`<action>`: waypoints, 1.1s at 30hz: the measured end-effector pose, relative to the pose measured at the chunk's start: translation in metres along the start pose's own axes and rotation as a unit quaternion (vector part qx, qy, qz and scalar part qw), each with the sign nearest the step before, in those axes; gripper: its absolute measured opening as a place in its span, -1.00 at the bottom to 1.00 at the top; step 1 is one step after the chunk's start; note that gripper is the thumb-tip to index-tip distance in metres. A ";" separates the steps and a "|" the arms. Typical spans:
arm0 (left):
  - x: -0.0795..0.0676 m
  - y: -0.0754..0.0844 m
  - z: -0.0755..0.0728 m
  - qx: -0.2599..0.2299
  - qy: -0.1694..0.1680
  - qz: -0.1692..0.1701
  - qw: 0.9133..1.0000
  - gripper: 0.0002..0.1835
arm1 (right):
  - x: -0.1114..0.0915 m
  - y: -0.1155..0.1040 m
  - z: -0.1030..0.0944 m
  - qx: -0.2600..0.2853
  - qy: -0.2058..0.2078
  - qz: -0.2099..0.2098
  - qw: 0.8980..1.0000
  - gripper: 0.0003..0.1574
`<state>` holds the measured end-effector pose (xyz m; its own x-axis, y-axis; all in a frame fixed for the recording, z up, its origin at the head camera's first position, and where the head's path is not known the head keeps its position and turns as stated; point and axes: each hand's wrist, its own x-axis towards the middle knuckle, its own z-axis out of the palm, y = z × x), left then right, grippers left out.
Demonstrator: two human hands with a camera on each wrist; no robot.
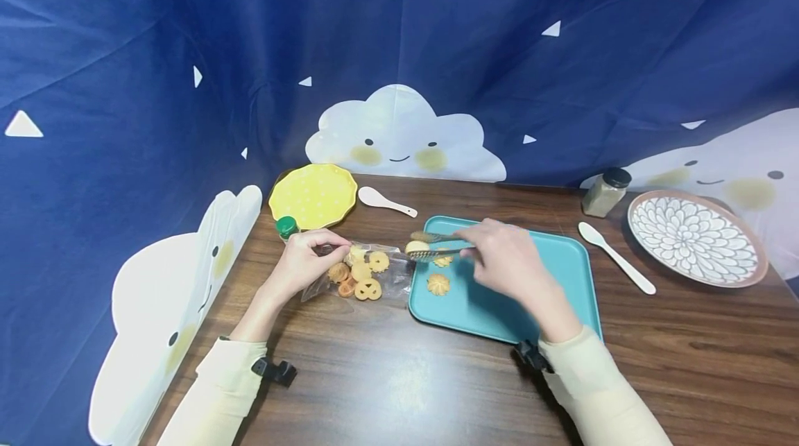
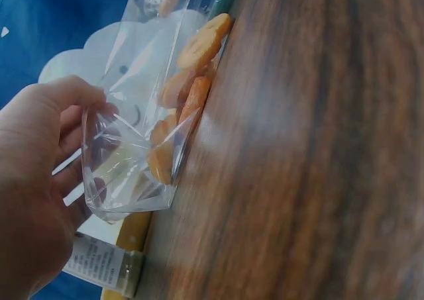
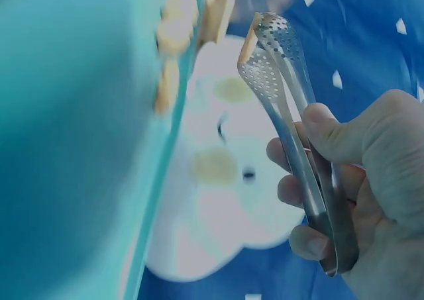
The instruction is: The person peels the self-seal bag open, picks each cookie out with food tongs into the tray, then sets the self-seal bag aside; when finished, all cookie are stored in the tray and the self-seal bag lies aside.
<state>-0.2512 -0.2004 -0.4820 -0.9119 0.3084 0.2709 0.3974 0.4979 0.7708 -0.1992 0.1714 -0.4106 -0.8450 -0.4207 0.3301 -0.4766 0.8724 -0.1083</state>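
Observation:
My left hand (image 1: 310, 260) pinches the top edge of a clear plastic bag (image 1: 393, 283) that lies on the table with several cookies (image 1: 368, 288) inside. In the left wrist view the bag (image 2: 109, 200) stands partly raised where the fingers hold it. My right hand (image 1: 507, 259) grips metal tongs (image 3: 308, 174) with perforated tips. Between those tips sits a round cookie (image 1: 417, 247), held over the left edge of a teal tray (image 1: 499, 318). Below and beside the tongs, a flower-shaped cookie (image 1: 438, 284) and another cookie (image 1: 443, 260) lie on the tray.
Behind the left hand are a green-capped bottle (image 1: 287, 227), a yellow plate (image 1: 314, 196) and a white spoon (image 1: 385, 202). On the right lie another white spoon (image 1: 616, 257), a black-lidded jar (image 1: 605, 194) and a patterned plate (image 1: 696, 238). A blue curtain (image 1: 399, 30) hangs behind the table.

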 end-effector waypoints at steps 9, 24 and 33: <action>-0.001 0.001 -0.001 -0.008 -0.006 -0.005 1.000 -0.86 | -0.015 0.060 -0.016 -0.003 -0.054 0.116 0.992 -0.61; 0.001 0.005 -0.001 -0.011 -0.005 -0.005 1.000 -0.90 | -0.014 0.076 0.001 0.025 -0.144 0.169 0.975 -0.52; 0.000 0.006 -0.001 -0.011 -0.002 -0.004 1.000 -0.93 | -0.014 0.074 -0.006 0.045 -0.182 0.188 0.964 -0.51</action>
<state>-0.2491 -0.1978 -0.4769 -0.9148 0.3076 0.2617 0.3871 0.4831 0.7853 -0.2212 0.2438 -0.4175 -0.9835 -0.1528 -0.0968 -0.1256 0.9621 -0.2421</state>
